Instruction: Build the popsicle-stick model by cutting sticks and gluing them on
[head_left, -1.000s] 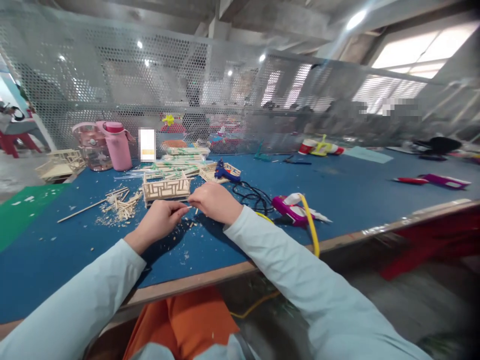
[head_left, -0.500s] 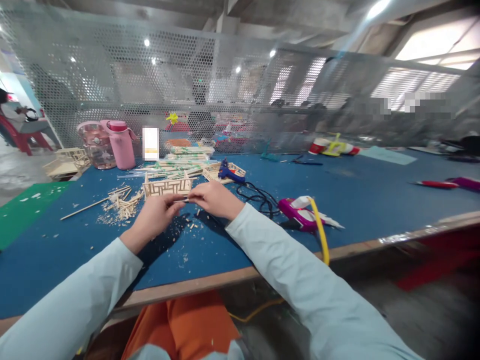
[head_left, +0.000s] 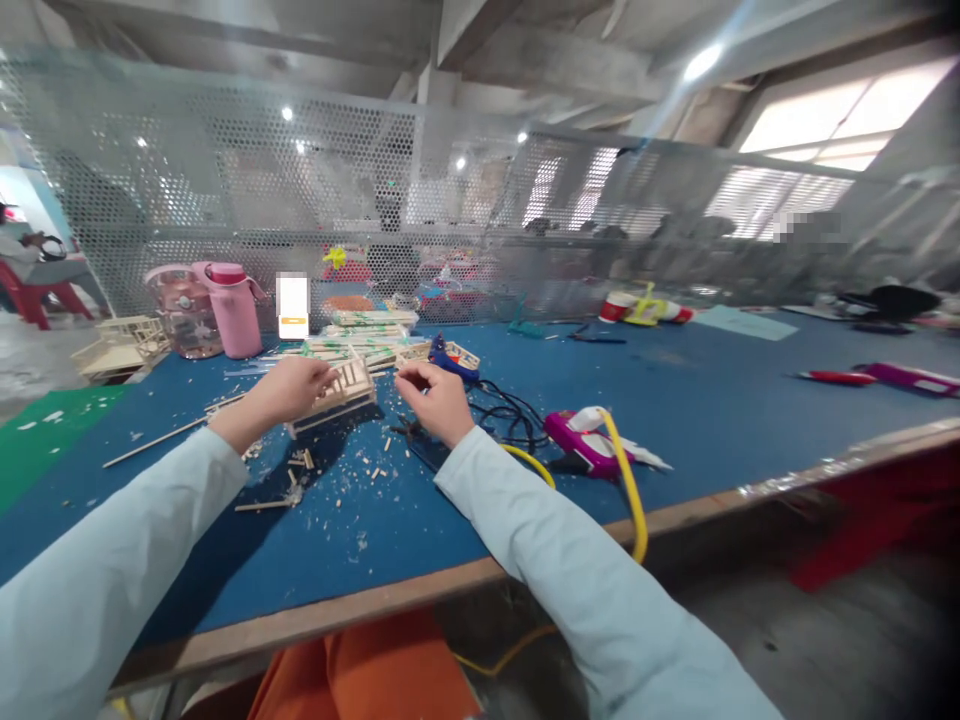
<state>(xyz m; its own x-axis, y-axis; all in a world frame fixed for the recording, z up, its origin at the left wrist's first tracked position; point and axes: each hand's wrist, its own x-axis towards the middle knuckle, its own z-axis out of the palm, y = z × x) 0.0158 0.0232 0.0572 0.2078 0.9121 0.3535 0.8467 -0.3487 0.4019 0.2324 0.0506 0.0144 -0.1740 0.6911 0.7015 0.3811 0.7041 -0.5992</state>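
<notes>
My left hand [head_left: 289, 388] has its fingers closed on the left side of a small stick-built wooden frame [head_left: 349, 385], which is tilted above the blue table [head_left: 375, 540]. To the right of the frame is my right hand [head_left: 440, 402], thumb and fingertips drawn together; whatever they hold is too small to make out. Dark pliers [head_left: 409, 428] lie partly under my right hand. A blue glue gun [head_left: 454, 362] rests just behind it, by another wooden frame [head_left: 412, 352]. Small stick offcuts [head_left: 304, 460] are scattered below my left hand.
A magenta glue gun [head_left: 581, 440] with a yellow cord [head_left: 630, 485] lies right of my hands. Behind are a pink bottle [head_left: 234, 315], a clear bottle [head_left: 191, 315] and bundled sticks [head_left: 367, 325]. A perforated metal screen [head_left: 360, 170] stands behind the table.
My hands have moved apart, the left one going left and up onto the wooden frame. The frame is now tilted. The pliers and loose sticks below have come into view.
</notes>
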